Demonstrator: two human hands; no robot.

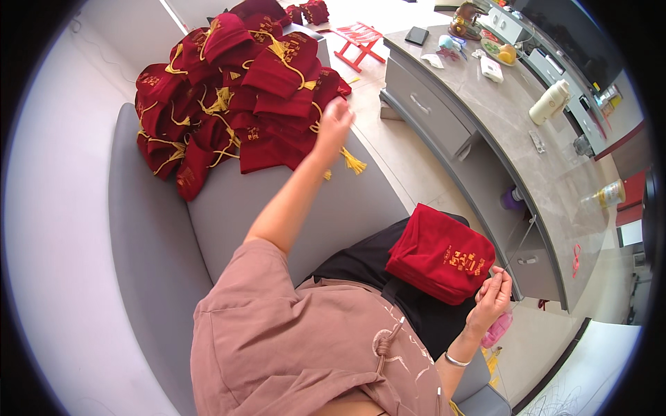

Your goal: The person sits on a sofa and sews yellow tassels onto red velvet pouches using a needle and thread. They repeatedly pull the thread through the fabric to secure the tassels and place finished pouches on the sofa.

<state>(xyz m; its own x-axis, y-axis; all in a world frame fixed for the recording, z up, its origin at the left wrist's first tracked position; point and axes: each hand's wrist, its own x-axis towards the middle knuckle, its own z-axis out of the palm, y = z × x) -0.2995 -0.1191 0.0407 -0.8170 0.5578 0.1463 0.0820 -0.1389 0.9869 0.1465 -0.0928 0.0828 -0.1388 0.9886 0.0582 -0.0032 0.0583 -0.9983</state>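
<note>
Blurred by motion, my left hand (335, 118) is beside a large heap of dark red velvet drawstring pouches (281, 109) with gold print, yellow cords and tassels. I see nothing in its loosely parted fingers; whether it touches the heap is unclear. My right hand (491, 296) pinches a thin metal rod (520, 242) that slants up and away from the fingers. Beside that hand, a stack of red velvet pouches (442, 255) lies across my lap, with gold print on the top one.
The heap rests on a grey sofa (250, 208). Along the right runs a grey counter (520, 156) with drawers and an open shelf, bearing a cream bottle (550, 102) and a jar (610, 194). A red folding stool (359, 44) stands beyond. Something pink (498, 330) is below my right hand.
</note>
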